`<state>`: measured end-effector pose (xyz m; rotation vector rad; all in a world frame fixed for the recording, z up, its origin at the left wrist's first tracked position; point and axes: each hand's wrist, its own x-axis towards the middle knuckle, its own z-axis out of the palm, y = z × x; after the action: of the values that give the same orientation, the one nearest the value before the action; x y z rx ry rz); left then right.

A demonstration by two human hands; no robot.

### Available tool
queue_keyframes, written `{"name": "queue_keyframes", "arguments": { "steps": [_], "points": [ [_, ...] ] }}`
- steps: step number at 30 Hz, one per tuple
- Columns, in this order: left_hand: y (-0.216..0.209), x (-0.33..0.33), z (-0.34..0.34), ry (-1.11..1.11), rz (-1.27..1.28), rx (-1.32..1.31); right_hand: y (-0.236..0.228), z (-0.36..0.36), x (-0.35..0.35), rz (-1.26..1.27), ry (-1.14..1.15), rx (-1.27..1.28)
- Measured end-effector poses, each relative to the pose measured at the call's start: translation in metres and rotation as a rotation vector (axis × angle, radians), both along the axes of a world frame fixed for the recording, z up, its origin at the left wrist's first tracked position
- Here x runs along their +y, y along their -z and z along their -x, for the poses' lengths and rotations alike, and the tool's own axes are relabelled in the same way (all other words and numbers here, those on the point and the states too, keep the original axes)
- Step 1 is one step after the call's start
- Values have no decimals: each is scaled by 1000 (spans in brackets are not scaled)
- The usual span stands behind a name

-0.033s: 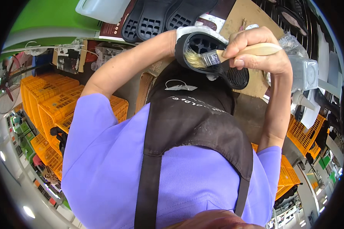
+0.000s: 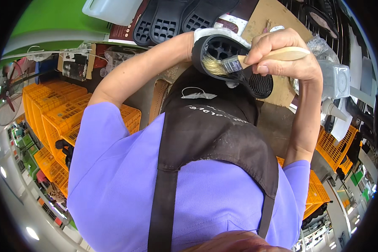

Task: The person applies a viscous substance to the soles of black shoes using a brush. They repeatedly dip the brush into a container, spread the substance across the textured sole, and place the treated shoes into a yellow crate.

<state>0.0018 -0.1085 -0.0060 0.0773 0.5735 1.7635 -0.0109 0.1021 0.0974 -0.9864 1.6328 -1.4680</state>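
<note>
A right hand (image 2: 283, 54) grasps a flat paintbrush (image 2: 233, 64) with a pale wooden handle, metal ferrule and cream bristles, thumb and fingers closed near the ferrule, a hold that probably steadies the tip. The bristles sit inside the hollow of a black shoe sole (image 2: 217, 48) with a moulded grid, just left of that hand; the sole's ribbed end extends below the fingers. The left hand (image 2: 216, 32), covered in what looks like white glove fabric (image 2: 236, 38), grips the sole from behind, most of its fingers hidden. The sole is tilted with its open side toward the brush, likely to expose the inner surface.

Both hands are raised in front of a dark apron (image 2: 214, 138) worn over a lavender shirt (image 2: 109, 164). Beyond, more black soles (image 2: 166, 25) lie side by side, near a translucent white plastic container (image 2: 113, 10) on a green bench (image 2: 50, 19). A tan cardboard sheet (image 2: 283, 92) lies behind the right hand; perforated orange plastic crates (image 2: 63, 113) are stacked at left.
</note>
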Motion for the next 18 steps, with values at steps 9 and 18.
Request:
{"name": "queue_keyframes", "arguments": {
  "steps": [9, 18],
  "points": [
    [-30, -3, 1, -134, 227, 15, 2, -1, 37, -241, -12, 144],
    [-39, 5, -8, -827, 401, 920, -2, -40, 58, 309, 894, 106]
  ]
}}
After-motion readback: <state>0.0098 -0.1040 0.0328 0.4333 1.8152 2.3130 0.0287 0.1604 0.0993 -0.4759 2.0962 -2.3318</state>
